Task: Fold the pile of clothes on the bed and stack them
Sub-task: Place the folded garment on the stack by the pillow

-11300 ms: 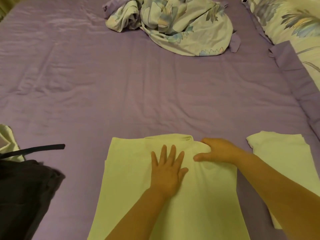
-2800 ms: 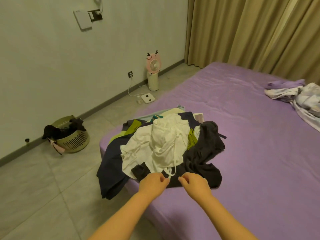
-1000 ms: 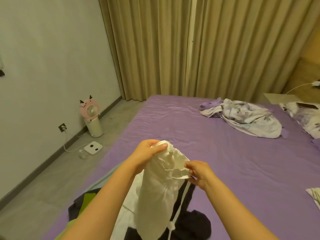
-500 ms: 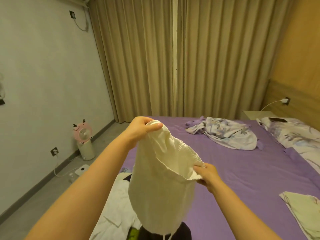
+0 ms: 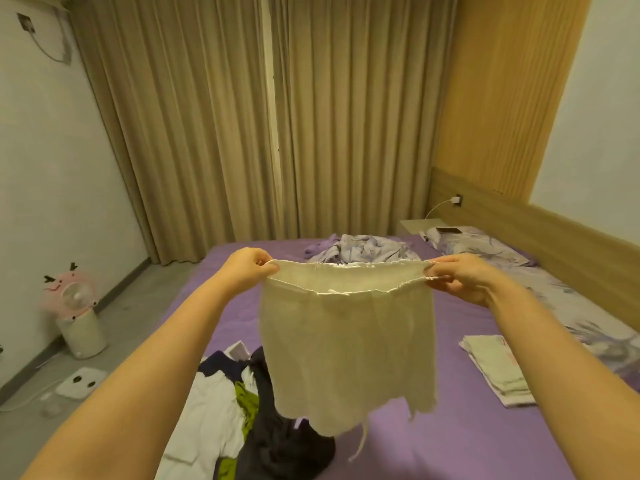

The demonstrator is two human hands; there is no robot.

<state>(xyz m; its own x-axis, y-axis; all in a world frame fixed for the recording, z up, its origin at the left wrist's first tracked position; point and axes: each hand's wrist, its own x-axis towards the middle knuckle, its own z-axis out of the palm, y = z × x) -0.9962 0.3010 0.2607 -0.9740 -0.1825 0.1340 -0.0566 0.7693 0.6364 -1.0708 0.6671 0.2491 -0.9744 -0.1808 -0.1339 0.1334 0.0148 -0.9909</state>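
1. Left hand of mine is raised at chest height, arm stretched forward, thumb and fingers pinching one end of the waistband of the cream shorts.
2. Right hand mirrors it, pinching the other end, so the waistband is pulled taut between them.
3. Those shorts hang in the air above the purple bed, a drawstring dangling from the lower edge.
4. Below, at the bed's near left corner, lies the unfolded pile of clothes.
5. Folded pale garments sit stacked on the bed under my right forearm.
6. Farther off lies a rumpled floral blanket.
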